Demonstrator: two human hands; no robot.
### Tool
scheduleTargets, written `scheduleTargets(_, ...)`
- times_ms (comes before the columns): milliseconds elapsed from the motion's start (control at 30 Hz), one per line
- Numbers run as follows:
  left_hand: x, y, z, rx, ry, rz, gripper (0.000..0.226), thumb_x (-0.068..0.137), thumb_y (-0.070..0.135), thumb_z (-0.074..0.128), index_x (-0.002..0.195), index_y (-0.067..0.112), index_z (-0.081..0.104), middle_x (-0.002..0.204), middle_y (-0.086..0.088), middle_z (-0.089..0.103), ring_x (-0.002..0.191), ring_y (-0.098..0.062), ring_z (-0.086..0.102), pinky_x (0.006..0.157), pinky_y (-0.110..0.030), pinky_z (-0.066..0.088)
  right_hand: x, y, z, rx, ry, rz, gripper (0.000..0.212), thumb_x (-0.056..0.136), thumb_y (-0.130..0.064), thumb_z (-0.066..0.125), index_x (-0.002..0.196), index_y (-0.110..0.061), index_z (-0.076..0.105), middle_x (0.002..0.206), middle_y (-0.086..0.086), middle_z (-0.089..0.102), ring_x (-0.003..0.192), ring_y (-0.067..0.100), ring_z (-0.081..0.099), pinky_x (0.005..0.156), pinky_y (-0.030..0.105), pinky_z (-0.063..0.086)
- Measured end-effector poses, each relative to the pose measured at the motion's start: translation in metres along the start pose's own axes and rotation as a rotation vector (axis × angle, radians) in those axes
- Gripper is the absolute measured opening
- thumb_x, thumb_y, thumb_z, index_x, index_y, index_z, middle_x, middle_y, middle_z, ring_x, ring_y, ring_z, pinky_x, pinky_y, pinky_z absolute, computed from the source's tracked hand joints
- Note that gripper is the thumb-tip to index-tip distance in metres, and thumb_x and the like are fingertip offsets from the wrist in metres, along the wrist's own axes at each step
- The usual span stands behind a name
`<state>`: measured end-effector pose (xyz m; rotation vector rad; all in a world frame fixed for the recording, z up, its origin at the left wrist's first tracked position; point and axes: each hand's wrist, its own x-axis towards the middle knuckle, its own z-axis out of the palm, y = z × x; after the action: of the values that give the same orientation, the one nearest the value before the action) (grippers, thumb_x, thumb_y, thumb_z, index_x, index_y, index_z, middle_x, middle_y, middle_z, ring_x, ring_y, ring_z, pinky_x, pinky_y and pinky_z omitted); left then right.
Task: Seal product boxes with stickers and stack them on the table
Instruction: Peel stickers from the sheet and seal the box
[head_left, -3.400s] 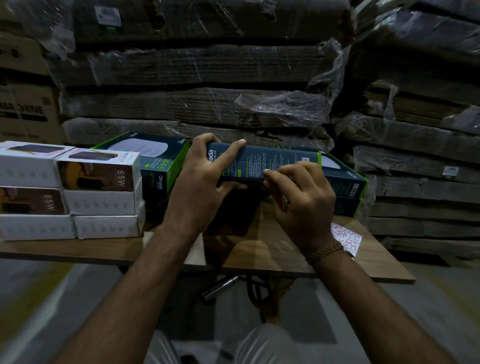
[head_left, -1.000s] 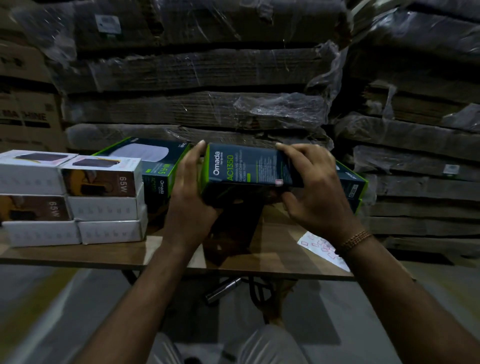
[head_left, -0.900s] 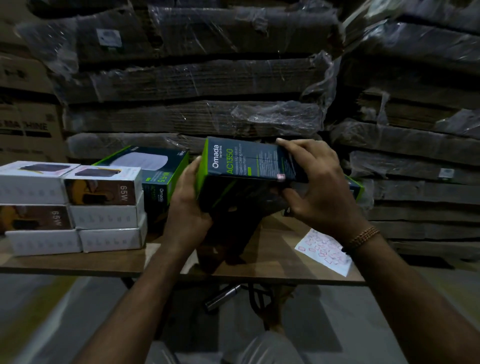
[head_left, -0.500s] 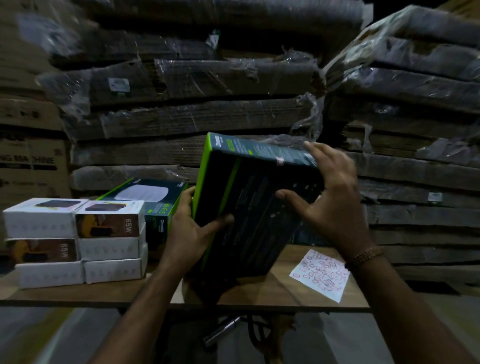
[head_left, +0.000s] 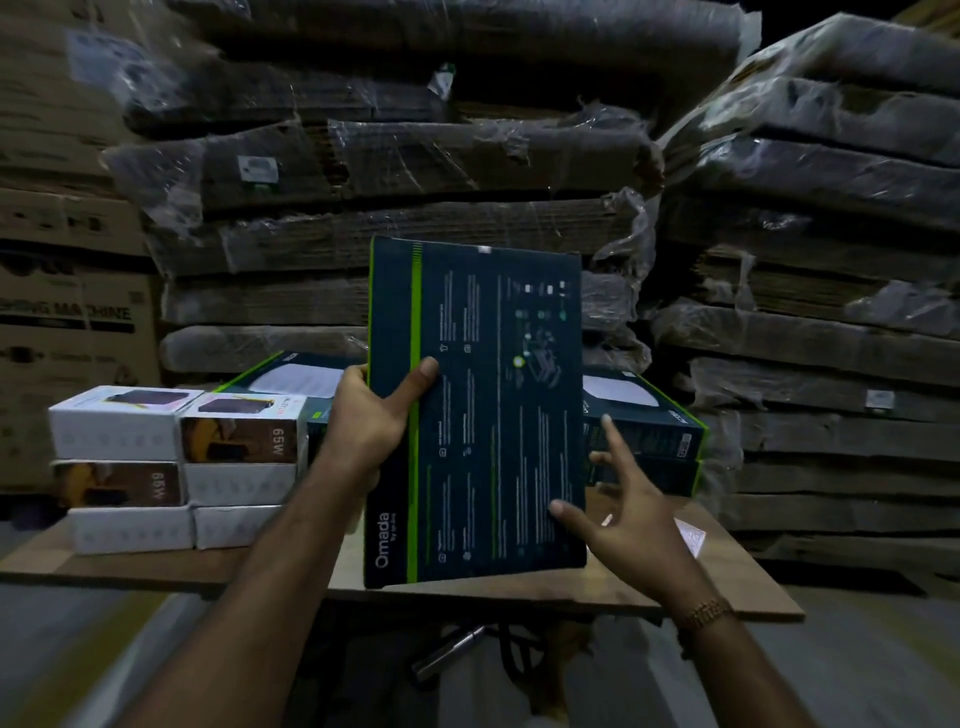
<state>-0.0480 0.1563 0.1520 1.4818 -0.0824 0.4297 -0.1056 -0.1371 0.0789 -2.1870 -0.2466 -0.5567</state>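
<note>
The dark Omada box (head_left: 475, 410) stood upright above the desk (head_left: 649, 587), its printed back toward the camera and a green stripe running down its left part. The left hand (head_left: 371, 423) gripped the box's left edge about halfway up, thumb across the printed face by the stripe, the other fingers hidden behind the box. The right hand (head_left: 631, 512) was at the box's lower right edge, fingers spread and mostly straight; its thumb tip touched the printed face near that edge, and nothing was closed in its grasp. A gold bracelet (head_left: 706, 613) sat on the right wrist.

Behind the held box to its left, another dark-and-green box (head_left: 291, 379) lay flat on the desk, and behind it to its right lay a stack of two similar boxes (head_left: 649, 431). Further left of the held box stood the white boxes (head_left: 176, 467), stacked three high in two columns, some marked 65W. A sticker sheet (head_left: 691, 535) lay on the desk just right of the right hand, partly hidden by it. Behind the desk rose plastic-wrapped bundles of flat cardboard (head_left: 415, 171).
</note>
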Motion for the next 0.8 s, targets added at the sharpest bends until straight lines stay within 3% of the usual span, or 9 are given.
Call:
scheduleTargets(100, 0.005, -0.002, 0.000, -0.037, 0.012, -0.055, 0.088, 0.063, 0.069, 0.089, 0.126, 0.011, 0.068, 0.110, -0.007, 0.081, 0.094, -0.022, 0.080, 0.079, -0.040, 0.067, -0.001, 0.002, 0.001, 0.064, -0.069, 0.012, 0.114, 0.072, -0.071, 0.079, 0.162, -0.060, 0.009, 0.152, -0.010, 0.051, 0.129, 0.004, 0.057, 0.107, 0.037, 0.053)
scheduleTargets(167, 0.009, -0.004, 0.001, -0.019, 0.023, -0.132, 0.078, 0.071, 0.065, 0.087, 0.123, 0.011, 0.069, 0.107, -0.008, 0.081, 0.090, -0.024, 0.080, 0.071, -0.036, 0.064, -0.003, 0.001, 0.004, 0.162, -0.104, 0.002, 0.105, 0.079, -0.057, 0.081, 0.163, -0.055, 0.018, 0.149, -0.013, 0.055, 0.123, 0.000, 0.064, 0.100, 0.030, 0.058)
scheduleTargets(267, 0.013, -0.006, 0.003, 0.000, 0.055, -0.188, 0.074, 0.084, 0.058, 0.084, 0.132, 0.008, 0.057, 0.118, -0.009, 0.074, 0.091, -0.023, 0.073, 0.063, -0.030, 0.054, -0.004, 0.002, 0.011, 0.281, -0.084, -0.002, 0.091, 0.088, -0.037, 0.079, 0.164, -0.043, 0.029, 0.148, -0.019, 0.060, 0.129, 0.003, 0.063, 0.106, 0.036, 0.057)
scheduleTargets(400, 0.010, -0.010, -0.001, -0.055, 0.001, -0.177, 0.078, 0.091, 0.030, 0.086, 0.147, 0.019, 0.034, 0.122, -0.008, 0.061, 0.097, -0.021, 0.068, 0.071, -0.034, 0.055, -0.007, -0.002, 0.017, 0.405, -0.033, 0.042, 0.082, 0.092, -0.030, 0.076, 0.162, -0.041, 0.035, 0.145, -0.021, 0.063, 0.131, 0.007, 0.063, 0.111, 0.042, 0.054)
scheduleTargets(533, -0.003, -0.018, -0.004, -0.028, -0.164, -0.070, 0.069, 0.091, 0.000, 0.081, 0.149, 0.015, 0.047, 0.132, -0.008, 0.069, 0.105, -0.025, 0.075, 0.076, -0.033, 0.064, 0.000, -0.007, 0.022, 0.551, 0.101, 0.101, 0.069, 0.098, -0.015, 0.071, 0.155, -0.043, 0.043, 0.149, -0.012, 0.062, 0.133, 0.015, 0.063, 0.115, 0.045, 0.050)
scheduleTargets(600, -0.008, -0.022, -0.005, -0.085, -0.225, -0.029, 0.067, 0.094, -0.005, 0.073, 0.153, 0.015, 0.048, 0.134, -0.007, 0.073, 0.111, -0.027, 0.076, 0.080, -0.034, 0.066, 0.007, -0.012, 0.023, 0.693, 0.154, 0.197, 0.064, 0.099, -0.007, 0.069, 0.149, -0.042, 0.048, 0.143, -0.006, 0.067, 0.128, 0.023, 0.067, 0.109, 0.046, 0.054)
scheduleTargets(700, -0.015, -0.023, -0.003, -0.182, -0.222, 0.003, 0.062, 0.100, 0.007, 0.070, 0.157, 0.010, 0.049, 0.137, -0.006, 0.072, 0.120, -0.029, 0.073, 0.093, -0.041, 0.063, 0.016, -0.021, 0.017, 0.881, 0.203, 0.374, 0.062, 0.100, -0.004, 0.066, 0.152, -0.035, 0.051, 0.127, -0.003, 0.075, 0.102, 0.021, 0.077, 0.080, 0.039, 0.064)
scheduleTargets(800, -0.037, -0.019, 0.000, -0.218, -0.197, 0.059, 0.072, 0.092, 0.046, 0.077, 0.153, 0.014, 0.057, 0.146, -0.003, 0.067, 0.137, -0.024, 0.062, 0.119, -0.048, 0.046, 0.024, -0.027, 0.009, 0.918, 0.175, 0.476, 0.059, 0.101, -0.009, 0.064, 0.155, -0.032, 0.052, 0.123, -0.003, 0.075, 0.096, 0.024, 0.077, 0.064, 0.038, 0.063)
